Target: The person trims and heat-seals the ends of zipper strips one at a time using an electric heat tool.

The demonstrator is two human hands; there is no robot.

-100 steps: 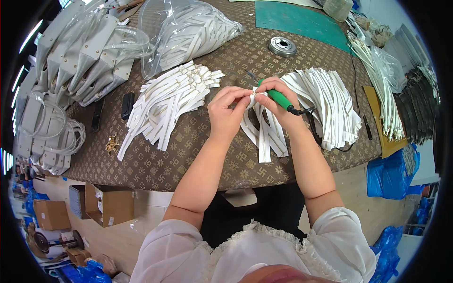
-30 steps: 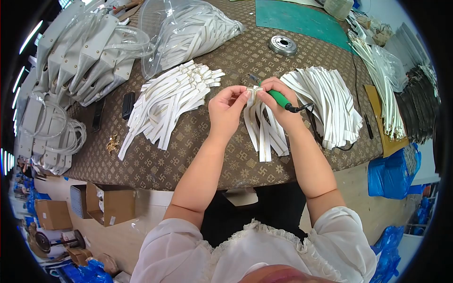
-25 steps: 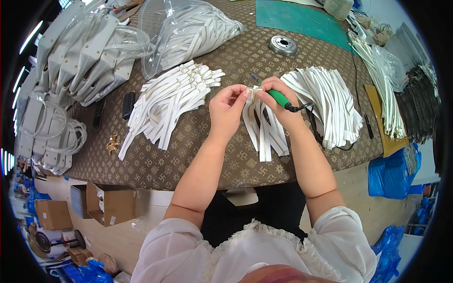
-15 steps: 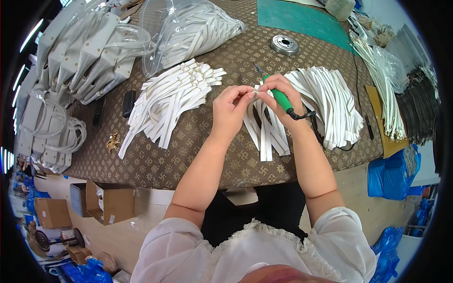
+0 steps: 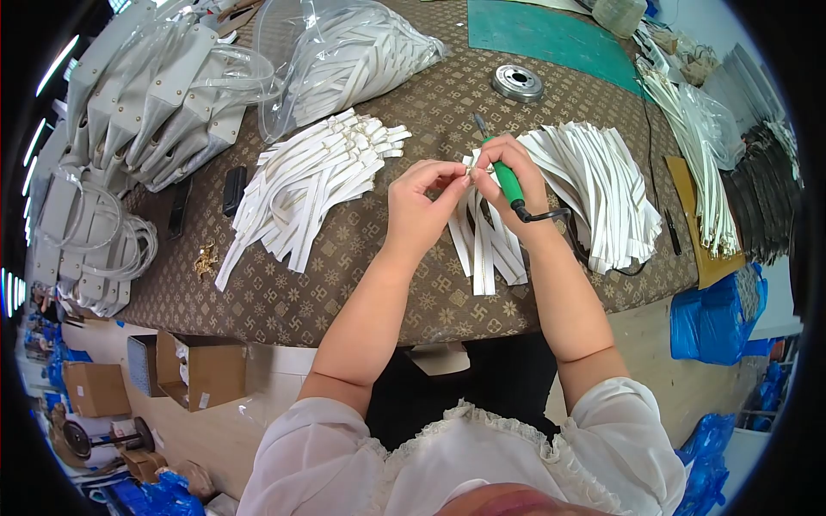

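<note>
Tipped steeper, green tool point(image 5: 508, 183) in right hand point(image 5: 521, 166), left hand point(image 5: 422, 196) pinching flat strip point(image 5: 470, 161)

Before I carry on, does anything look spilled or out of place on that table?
Possibly the small gold-coloured pieces near the table's front-left edge: they lie loose on the patterned cloth, with no tray visible.

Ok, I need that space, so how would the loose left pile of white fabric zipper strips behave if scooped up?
The zipper pile would probably sag, since its thin strips curve and bend on the brown patterned tablecloth. It might shed strips, as they overlap with no tie visible. It looks light for its spread, being mostly flat tape.
</note>
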